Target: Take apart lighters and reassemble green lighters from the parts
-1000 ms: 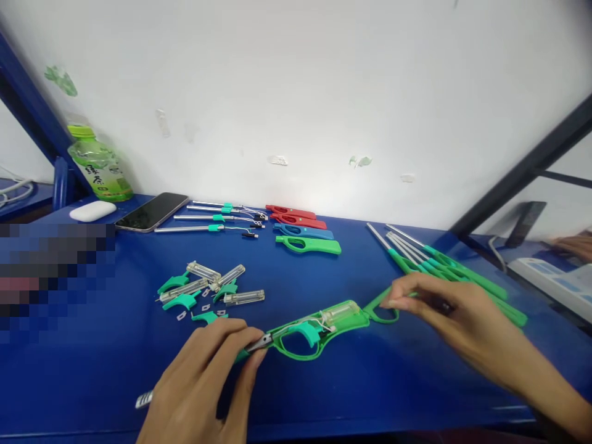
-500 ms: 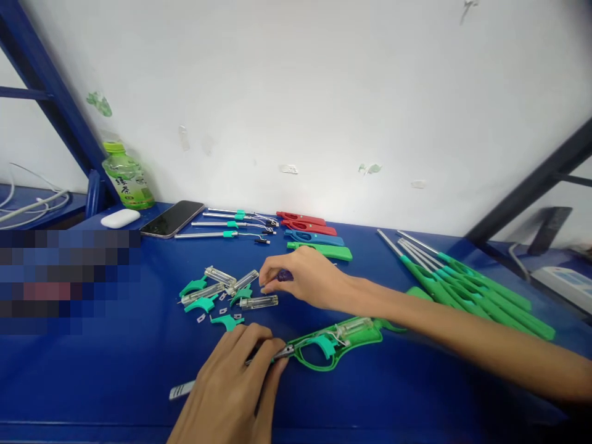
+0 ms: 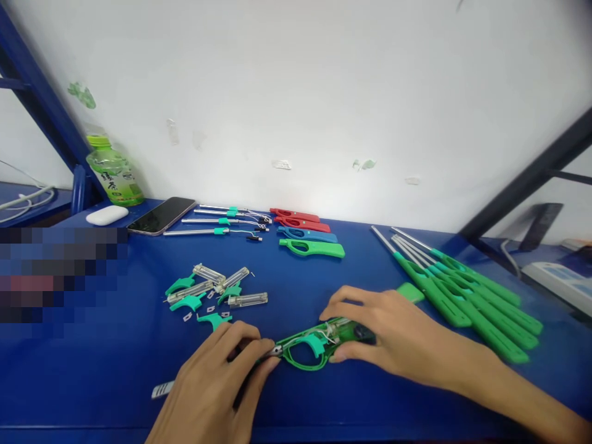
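An opened green long-nose lighter shell lies before me, its insides showing. A mint-green trigger and white wires sit in it. My left hand is closed around the metal nose end, whose tip sticks out to the left. Thumb and fingers of my right hand straddle the handle end of the shell from both sides. A dark object, too hidden to name, shows under that palm. Left of the shell are loose mint-green triggers, clear fuel tanks and small metal plates.
Metal lighter tubes with wires lie at the back beside a phone, a white case and a green bottle. Red, blue and green shell halves are mid-back. Several assembled green lighters lie right, near a green piece.
My right hand has come from beside the loose fuel tanks, down and right, onto the lighter's handle end. My left hand keeps its grip on the nose. The view has shifted slightly.
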Available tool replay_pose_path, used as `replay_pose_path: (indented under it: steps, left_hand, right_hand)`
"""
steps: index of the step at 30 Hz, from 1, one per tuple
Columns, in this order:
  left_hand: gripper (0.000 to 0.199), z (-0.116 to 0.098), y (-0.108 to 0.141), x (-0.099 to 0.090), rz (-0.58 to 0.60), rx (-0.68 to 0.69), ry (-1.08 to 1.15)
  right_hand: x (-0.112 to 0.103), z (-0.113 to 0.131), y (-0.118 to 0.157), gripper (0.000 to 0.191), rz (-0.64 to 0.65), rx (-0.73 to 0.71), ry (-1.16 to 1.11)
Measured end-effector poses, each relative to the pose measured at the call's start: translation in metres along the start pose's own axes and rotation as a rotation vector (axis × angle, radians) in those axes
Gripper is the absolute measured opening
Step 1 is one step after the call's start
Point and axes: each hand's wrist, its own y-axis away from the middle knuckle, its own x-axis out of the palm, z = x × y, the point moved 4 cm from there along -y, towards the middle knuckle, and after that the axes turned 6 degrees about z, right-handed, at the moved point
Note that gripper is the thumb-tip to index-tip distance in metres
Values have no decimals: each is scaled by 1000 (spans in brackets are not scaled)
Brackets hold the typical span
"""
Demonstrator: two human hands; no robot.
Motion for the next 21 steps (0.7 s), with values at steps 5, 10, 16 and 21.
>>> replay_pose_path:
  steps: [5, 10, 16, 21]
  left_hand:
    - [19, -1, 0, -4, -32, 17, -46]
    - [21, 0, 1, -3, -39, 77, -143]
    - [40, -8, -8, 5, 42, 158, -305]
    - [33, -20, -23, 14, 185, 190, -274]
  right_hand:
    - [12, -7, 4, 25, -38, -1, -119]
    - [11, -8, 9, 28, -66, 7, -174]
    - [10, -10, 23, 28, -96, 17, -80]
    - [25, -12, 32, 35, -147, 32, -62]
